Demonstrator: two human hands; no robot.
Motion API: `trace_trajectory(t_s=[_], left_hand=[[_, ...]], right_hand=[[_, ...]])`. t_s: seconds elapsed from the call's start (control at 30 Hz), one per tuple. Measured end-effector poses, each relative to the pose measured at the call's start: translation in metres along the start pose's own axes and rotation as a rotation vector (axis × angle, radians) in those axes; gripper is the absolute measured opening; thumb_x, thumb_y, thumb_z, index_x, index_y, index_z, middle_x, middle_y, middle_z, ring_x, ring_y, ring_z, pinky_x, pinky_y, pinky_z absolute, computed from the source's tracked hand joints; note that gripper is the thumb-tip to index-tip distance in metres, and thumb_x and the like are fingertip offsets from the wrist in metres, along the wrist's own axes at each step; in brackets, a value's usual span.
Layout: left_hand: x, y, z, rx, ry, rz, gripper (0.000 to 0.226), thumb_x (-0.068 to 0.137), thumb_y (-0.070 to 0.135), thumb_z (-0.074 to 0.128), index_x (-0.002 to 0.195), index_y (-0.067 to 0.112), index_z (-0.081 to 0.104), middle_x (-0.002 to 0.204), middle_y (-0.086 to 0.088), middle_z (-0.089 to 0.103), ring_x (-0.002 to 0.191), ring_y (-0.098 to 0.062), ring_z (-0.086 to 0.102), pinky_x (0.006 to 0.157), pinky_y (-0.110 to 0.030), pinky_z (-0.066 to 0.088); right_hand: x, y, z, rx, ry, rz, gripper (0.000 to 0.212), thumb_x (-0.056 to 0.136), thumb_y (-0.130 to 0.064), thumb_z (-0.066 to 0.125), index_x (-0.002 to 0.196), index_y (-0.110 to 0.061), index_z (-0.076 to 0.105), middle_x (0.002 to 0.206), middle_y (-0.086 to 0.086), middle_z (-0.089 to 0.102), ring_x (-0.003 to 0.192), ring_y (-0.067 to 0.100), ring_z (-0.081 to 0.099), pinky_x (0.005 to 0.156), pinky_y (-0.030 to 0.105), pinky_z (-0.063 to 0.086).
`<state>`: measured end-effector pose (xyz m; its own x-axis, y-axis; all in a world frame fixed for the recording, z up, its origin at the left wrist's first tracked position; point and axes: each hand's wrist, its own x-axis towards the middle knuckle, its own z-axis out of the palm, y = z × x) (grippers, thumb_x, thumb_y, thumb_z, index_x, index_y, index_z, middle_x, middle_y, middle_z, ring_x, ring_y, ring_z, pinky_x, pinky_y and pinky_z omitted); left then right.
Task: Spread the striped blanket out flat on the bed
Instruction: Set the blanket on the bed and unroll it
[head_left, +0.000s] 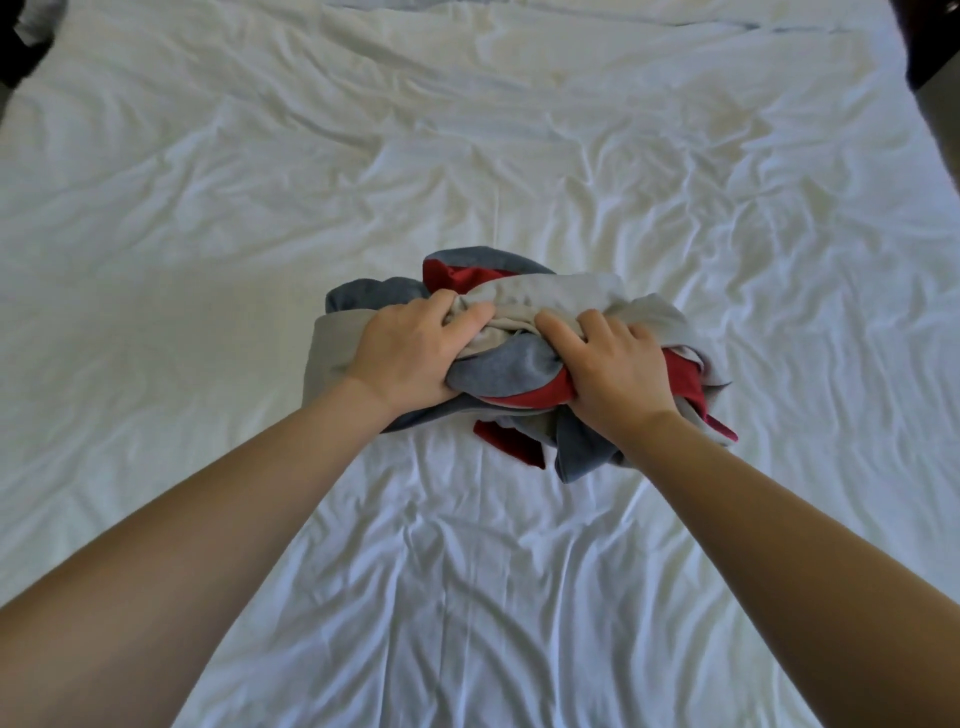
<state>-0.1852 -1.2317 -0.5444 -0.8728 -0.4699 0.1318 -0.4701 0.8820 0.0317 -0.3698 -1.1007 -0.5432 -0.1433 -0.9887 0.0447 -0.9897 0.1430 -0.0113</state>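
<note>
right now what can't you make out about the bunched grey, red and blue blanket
Head view.
Bunched grey, red and blue blanket: corners hidden in its own folds.
Left hand, right hand: some fingertips buried in fabric.
White-sheeted bed: sides cut off by frame.

The blanket (519, 358) shows bands of grey-blue, red and pale beige-grey; the sheet (467, 156) under it is plain white.
</note>
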Motion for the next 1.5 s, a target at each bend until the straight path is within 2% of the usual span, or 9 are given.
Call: trace_trajectory(t_s=[0.3,0.53,0.67,0.8,0.9,1.0,1.2,1.5], left_hand=[[-0.011,-0.004,0.047,-0.039,-0.113,-0.028,0.06,0.075,0.049,0.059,0.128,0.023,0.048,0.095,-0.009,0.057,0.07,-0.031,0.06,0.049,-0.034,0.047],[-0.024,-0.004,0.082,-0.063,-0.185,-0.073,0.061,0.076,0.048,0.064,0.129,0.021,0.05,0.094,-0.009,0.056,0.07,-0.03,0.059,0.049,-0.033,0.045],[-0.029,-0.004,0.094,-0.075,-0.191,-0.107,0.064,0.074,0.051,0.064,0.129,0.022,0.049,0.096,-0.008,0.054,0.071,-0.028,0.057,0.051,-0.032,0.042],[-0.027,-0.007,0.103,-0.053,-0.211,-0.143,0.07,0.071,0.054,0.063,0.132,0.025,0.045,0.105,-0.007,0.053,0.079,-0.026,0.057,0.061,-0.034,0.043],[-0.029,-0.006,0.112,-0.058,-0.235,-0.167,0.072,0.072,0.052,0.063,0.135,0.026,0.042,0.114,-0.008,0.051,0.087,-0.027,0.056,0.073,-0.038,0.046],[-0.03,-0.002,0.12,-0.044,-0.246,-0.19,0.07,0.075,0.046,0.061,0.138,0.024,0.04,0.121,-0.012,0.049,0.092,-0.03,0.055,0.082,-0.042,0.045],[-0.031,0.004,0.128,-0.028,-0.224,-0.232,0.066,0.075,0.04,0.06,0.137,0.025,0.042,0.127,-0.015,0.048,0.094,-0.034,0.054,0.086,-0.045,0.043],[-0.032,0.002,0.115,-0.024,-0.299,-0.216,0.082,0.073,0.051,0.062,0.144,0.03,0.024,0.138,-0.013,0.034,0.114,-0.033,0.046,0.101,-0.046,0.036]], right_hand=[[-0.001,-0.007,0.045,0.005,-0.101,0.021,0.056,0.079,-0.018,0.058,0.134,-0.024,0.047,0.09,0.011,0.056,0.074,0.032,0.055,0.064,0.039,0.038],[-0.006,-0.014,0.083,0.035,-0.081,0.014,0.056,0.072,-0.013,0.065,0.127,-0.021,0.055,0.083,0.012,0.058,0.068,0.032,0.057,0.061,0.039,0.041],[-0.004,-0.015,0.094,0.013,-0.122,0.01,0.061,0.071,-0.014,0.065,0.13,-0.022,0.051,0.088,0.011,0.058,0.07,0.032,0.057,0.063,0.039,0.042],[0.0,-0.017,0.103,-0.015,-0.214,0.066,0.071,0.071,-0.019,0.067,0.136,-0.027,0.037,0.1,0.008,0.056,0.082,0.031,0.057,0.07,0.039,0.041],[0.002,-0.019,0.111,-0.002,-0.225,0.095,0.075,0.07,-0.019,0.069,0.135,-0.029,0.034,0.102,0.007,0.054,0.086,0.031,0.057,0.074,0.04,0.042],[0.001,-0.019,0.119,0.013,-0.214,0.118,0.075,0.069,-0.019,0.07,0.135,-0.028,0.036,0.101,0.008,0.054,0.086,0.031,0.057,0.075,0.041,0.042],[0.0,-0.02,0.132,0.043,-0.146,0.16,0.068,0.067,-0.015,0.069,0.131,-0.025,0.046,0.095,0.009,0.056,0.079,0.033,0.057,0.07,0.041,0.042],[-0.001,-0.018,0.119,0.029,-0.196,0.12,0.076,0.068,-0.02,0.067,0.137,-0.028,0.036,0.103,0.006,0.054,0.09,0.03,0.056,0.079,0.04,0.041]])
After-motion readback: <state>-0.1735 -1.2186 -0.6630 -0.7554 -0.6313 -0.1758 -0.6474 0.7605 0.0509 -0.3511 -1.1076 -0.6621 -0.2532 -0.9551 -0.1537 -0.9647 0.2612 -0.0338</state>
